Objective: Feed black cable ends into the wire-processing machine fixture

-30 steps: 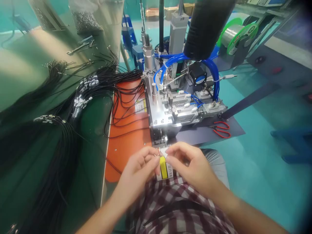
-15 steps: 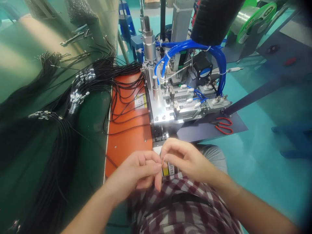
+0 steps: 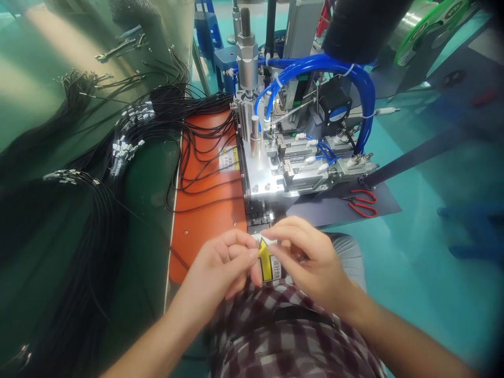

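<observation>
The right hand (image 3: 313, 254) has now moved a little apart from the left hand (image 3: 222, 262), which uncovers the yellow arrow label (image 3: 266, 268) between them. The left fingertips are pinched on fine wire ends (image 3: 260, 243), just above this label, probably now steadied by this hand alone. The right thumb and forefinger seem slightly parted; I cannot tell if they hold something. Beside the arrow, "运行方" is readable; the far label (image 3: 229, 159) is too small.

cable bundles (image 3: 92, 231) left of machine (image 3: 303, 179)
</observation>
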`<state>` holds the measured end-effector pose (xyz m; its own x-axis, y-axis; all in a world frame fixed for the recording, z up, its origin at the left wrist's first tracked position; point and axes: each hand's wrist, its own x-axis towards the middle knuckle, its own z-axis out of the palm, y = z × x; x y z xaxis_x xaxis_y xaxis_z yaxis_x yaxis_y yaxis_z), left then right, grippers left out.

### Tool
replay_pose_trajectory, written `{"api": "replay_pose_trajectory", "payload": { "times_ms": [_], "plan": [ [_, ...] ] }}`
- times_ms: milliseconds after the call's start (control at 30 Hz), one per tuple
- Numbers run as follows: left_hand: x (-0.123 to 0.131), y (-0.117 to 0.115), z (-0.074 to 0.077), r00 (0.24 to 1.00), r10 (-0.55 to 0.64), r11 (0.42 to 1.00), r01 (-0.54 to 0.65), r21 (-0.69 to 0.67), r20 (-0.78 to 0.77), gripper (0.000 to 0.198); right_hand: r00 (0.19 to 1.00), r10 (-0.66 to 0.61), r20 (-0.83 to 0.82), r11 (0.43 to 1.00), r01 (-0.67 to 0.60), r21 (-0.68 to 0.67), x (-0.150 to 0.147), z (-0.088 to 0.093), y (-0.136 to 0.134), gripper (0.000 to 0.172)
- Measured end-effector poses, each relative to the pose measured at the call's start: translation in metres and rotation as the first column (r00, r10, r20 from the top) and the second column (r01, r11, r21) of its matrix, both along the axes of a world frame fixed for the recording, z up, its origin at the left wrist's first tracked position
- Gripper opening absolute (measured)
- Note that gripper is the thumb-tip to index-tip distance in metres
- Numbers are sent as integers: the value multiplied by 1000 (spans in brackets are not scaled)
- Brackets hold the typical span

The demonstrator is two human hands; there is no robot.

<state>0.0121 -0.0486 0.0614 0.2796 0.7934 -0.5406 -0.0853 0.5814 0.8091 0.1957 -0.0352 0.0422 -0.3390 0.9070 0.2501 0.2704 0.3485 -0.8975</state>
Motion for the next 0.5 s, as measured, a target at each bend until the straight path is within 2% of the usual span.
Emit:
{"api": "replay_pose_trajectory", "payload": {
  "times_ms": [167, 300, 400, 500],
  "plan": [
    [2, 1, -1, 1000, 2, 1000, -2, 4, -18, 15, 996, 18, 83, 989, -31, 148, -4, -6, 1, 26],
    [4, 2, -2, 1000, 22, 1000, -22, 22, -21, 15, 995, -17, 96, 971, -7, 241, -4, -8, 1, 20],
    [4, 2, -3, 999, 37, 999, -37, 36, -13, 15, 996, -36, 83, 967, 14, 254, -8, -11, -1, 16],
    [4, 1, -4, 999, 47, 997, -46, 57, -4, 15, 994, -32, 109, 982, 11, 188, -10, -9, -2, 15]
  ]
}}
